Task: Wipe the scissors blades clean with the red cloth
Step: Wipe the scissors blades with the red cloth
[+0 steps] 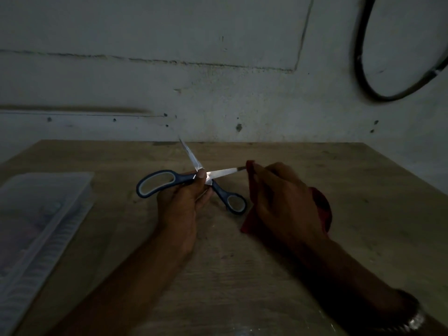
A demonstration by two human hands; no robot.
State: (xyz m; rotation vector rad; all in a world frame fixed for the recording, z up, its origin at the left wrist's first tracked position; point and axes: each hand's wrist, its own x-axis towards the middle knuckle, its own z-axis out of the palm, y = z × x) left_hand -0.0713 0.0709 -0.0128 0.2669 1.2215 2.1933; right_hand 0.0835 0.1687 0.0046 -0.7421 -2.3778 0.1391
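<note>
The scissors (167, 181) have dark blue handles with grey insides and shiny blades spread wide apart. My left hand (184, 202) grips them at the pivot, thumb on top, above the wooden table (242, 275). One blade points up and away, the other points right. My right hand (281, 197) holds the red cloth (321, 207), pinched around the tip of the right-pointing blade. Most of the cloth is hidden under that hand.
A clear plastic lidded box (36, 226) lies at the table's left edge. A pale, marked wall rises just behind the table, and a black cable loop (361, 69) hangs on it at the upper right. The scene is dim.
</note>
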